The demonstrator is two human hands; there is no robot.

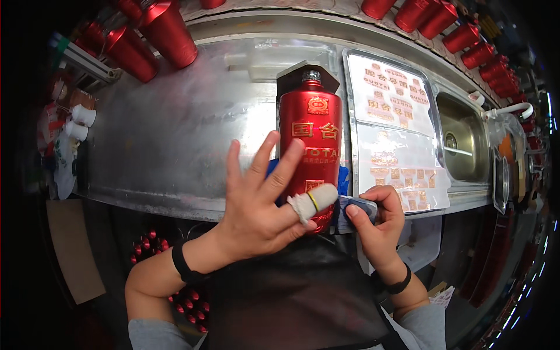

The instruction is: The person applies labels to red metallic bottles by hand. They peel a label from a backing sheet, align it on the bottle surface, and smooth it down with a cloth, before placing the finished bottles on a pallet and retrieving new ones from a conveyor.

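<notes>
A shiny red bottle (309, 140) with raised gold lettering lies in front of me, its clear glass neck pointing away. It rests in a dark angular holder (326, 80), with blue cloth (343, 178) showing along the side. My left hand (259, 204) is over the bottle's left side, three fingers spread. Its index finger, wrapped in a white finger cover (318, 201) with a yellow band, lies across the lower part of the bottle. My right hand (382, 224) pinches a flat blue-grey piece (360, 205) beside the bottle's lower right; its exact kind is unclear.
To the right, a metal tray (348, 111) holds sheets of gold-red transfers (394, 99). Beyond it is a steel sink (464, 140) with a white tap (516, 111). Red bottles (169, 35) stand at the back left and along the far shelf. White spools (81, 115) sit at the left.
</notes>
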